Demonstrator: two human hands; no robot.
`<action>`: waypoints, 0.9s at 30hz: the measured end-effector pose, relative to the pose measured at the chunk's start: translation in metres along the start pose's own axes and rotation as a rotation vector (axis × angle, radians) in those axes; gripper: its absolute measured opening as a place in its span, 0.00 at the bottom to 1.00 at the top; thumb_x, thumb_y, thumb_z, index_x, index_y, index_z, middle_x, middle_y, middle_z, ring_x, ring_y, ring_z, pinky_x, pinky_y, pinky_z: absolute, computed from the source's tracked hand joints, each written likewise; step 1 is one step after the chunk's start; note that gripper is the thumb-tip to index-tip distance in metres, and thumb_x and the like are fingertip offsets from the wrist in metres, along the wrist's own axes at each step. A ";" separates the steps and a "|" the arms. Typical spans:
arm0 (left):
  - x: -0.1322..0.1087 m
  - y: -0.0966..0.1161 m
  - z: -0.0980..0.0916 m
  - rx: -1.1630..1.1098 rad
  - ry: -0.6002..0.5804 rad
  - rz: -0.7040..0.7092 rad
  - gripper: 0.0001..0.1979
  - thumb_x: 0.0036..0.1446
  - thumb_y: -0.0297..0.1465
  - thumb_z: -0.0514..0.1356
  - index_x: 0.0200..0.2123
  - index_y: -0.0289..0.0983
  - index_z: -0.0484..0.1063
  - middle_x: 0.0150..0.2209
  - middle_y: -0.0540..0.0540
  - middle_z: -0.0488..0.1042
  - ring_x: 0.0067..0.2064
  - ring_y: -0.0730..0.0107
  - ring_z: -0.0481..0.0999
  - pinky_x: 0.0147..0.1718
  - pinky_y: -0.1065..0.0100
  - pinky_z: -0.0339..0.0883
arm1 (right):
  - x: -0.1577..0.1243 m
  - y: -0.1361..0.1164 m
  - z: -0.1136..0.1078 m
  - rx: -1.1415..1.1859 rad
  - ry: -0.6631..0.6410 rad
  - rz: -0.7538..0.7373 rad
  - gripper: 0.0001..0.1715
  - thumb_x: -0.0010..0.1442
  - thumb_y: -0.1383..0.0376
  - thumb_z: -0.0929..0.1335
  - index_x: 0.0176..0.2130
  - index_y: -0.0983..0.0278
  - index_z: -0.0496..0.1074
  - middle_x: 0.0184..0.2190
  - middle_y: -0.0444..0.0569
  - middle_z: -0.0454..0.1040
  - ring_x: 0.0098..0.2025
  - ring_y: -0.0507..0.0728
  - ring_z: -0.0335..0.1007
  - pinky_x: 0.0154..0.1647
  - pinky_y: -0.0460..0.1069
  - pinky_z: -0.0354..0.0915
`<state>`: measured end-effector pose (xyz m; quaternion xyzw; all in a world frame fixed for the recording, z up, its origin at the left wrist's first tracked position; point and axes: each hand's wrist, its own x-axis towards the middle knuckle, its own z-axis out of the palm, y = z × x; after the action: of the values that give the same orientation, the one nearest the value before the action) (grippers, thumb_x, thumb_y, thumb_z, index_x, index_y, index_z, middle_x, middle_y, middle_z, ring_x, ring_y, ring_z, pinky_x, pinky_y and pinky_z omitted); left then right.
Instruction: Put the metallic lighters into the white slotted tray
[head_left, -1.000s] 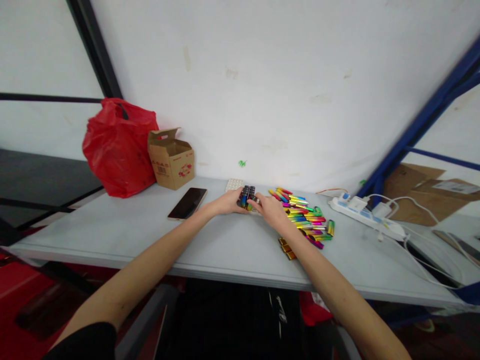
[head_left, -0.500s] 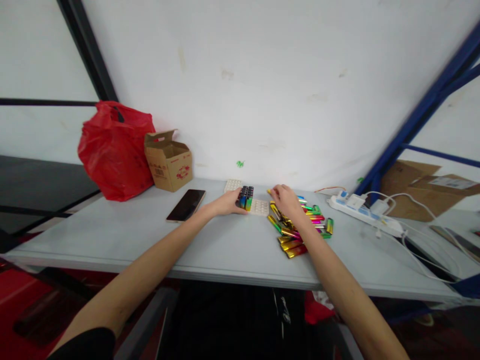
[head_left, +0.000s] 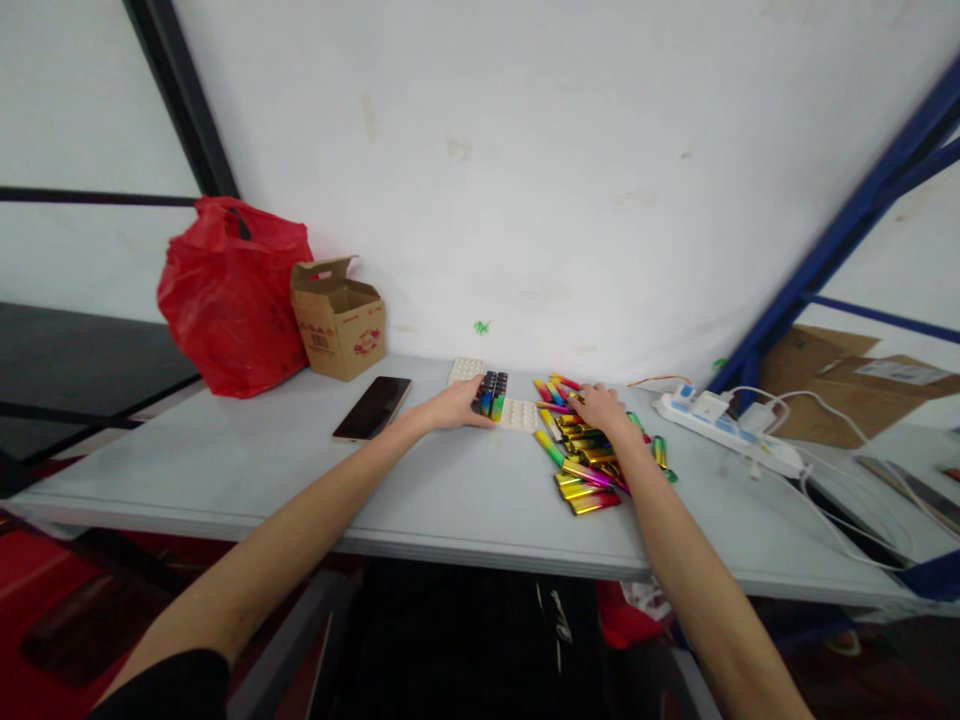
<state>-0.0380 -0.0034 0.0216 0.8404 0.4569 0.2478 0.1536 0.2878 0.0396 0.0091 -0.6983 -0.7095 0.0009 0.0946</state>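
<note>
My left hand (head_left: 451,404) is wrapped round the side of a block of upright tubes (head_left: 491,393) with dark tops and shiny blue, green and yellow sides. The block stands at a white tray (head_left: 519,415) with rows of round holes or bumps, partly covered by it. On the right, my right hand (head_left: 602,408) lies over a loose pile of shiny coloured tubes (head_left: 587,470), its fingers apart and touching some of them. The fingertips are partly hidden among the tubes. Another white tray (head_left: 466,370) of the same kind lies behind my left hand.
A phone (head_left: 373,408) lies left of my left hand. Behind it stand an open cardboard box (head_left: 341,325) and a red plastic bag (head_left: 232,300). A white power strip (head_left: 727,432) with plugs and cables runs along the right. The table's front edge (head_left: 480,562) is near my body.
My right hand has moved right and slightly down, from the pile's back left onto its middle, uncovering several tubes there. The left hand keeps its place on the block.
</note>
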 end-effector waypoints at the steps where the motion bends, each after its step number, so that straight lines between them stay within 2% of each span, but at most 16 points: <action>1: 0.000 0.000 0.000 -0.001 0.001 0.001 0.41 0.43 0.47 0.72 0.56 0.33 0.65 0.55 0.32 0.74 0.54 0.43 0.75 0.52 0.54 0.68 | 0.000 0.000 0.000 -0.006 -0.005 0.000 0.34 0.69 0.47 0.60 0.62 0.65 0.68 0.60 0.67 0.66 0.62 0.74 0.61 0.57 0.67 0.62; 8: 0.000 0.000 -0.001 0.017 -0.011 -0.011 0.42 0.43 0.48 0.72 0.56 0.33 0.65 0.55 0.31 0.74 0.54 0.44 0.74 0.52 0.55 0.68 | 0.007 0.003 0.001 -0.007 0.008 -0.075 0.33 0.68 0.47 0.64 0.56 0.70 0.73 0.53 0.68 0.70 0.60 0.69 0.64 0.60 0.58 0.60; 13: 0.000 -0.001 0.000 0.020 -0.009 -0.002 0.41 0.43 0.48 0.72 0.56 0.33 0.65 0.55 0.32 0.74 0.55 0.44 0.74 0.51 0.56 0.68 | 0.007 0.001 -0.001 -0.014 0.010 -0.091 0.31 0.67 0.47 0.65 0.54 0.69 0.74 0.53 0.68 0.71 0.54 0.67 0.71 0.57 0.55 0.61; 18: 0.001 -0.003 0.001 0.015 0.001 -0.011 0.41 0.42 0.48 0.72 0.55 0.34 0.66 0.54 0.32 0.75 0.54 0.43 0.75 0.51 0.54 0.68 | 0.003 -0.003 -0.007 -0.002 0.013 -0.136 0.28 0.67 0.51 0.67 0.55 0.71 0.70 0.47 0.65 0.78 0.51 0.65 0.74 0.51 0.52 0.63; 23: 0.001 -0.003 0.001 0.011 0.005 0.006 0.41 0.42 0.48 0.72 0.55 0.34 0.65 0.55 0.33 0.74 0.54 0.43 0.74 0.51 0.54 0.68 | -0.001 -0.008 -0.010 0.057 0.036 -0.223 0.21 0.71 0.56 0.64 0.53 0.67 0.72 0.49 0.62 0.79 0.53 0.63 0.75 0.51 0.51 0.63; 27: 0.000 -0.001 -0.001 0.010 -0.004 0.007 0.40 0.44 0.47 0.72 0.56 0.34 0.65 0.56 0.32 0.74 0.55 0.44 0.74 0.53 0.54 0.67 | -0.001 -0.012 -0.012 0.129 0.074 -0.286 0.17 0.72 0.59 0.63 0.50 0.66 0.75 0.47 0.58 0.80 0.52 0.60 0.75 0.52 0.49 0.63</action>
<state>-0.0387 -0.0027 0.0218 0.8432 0.4551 0.2443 0.1493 0.2772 0.0372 0.0226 -0.5820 -0.7964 0.0071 0.1643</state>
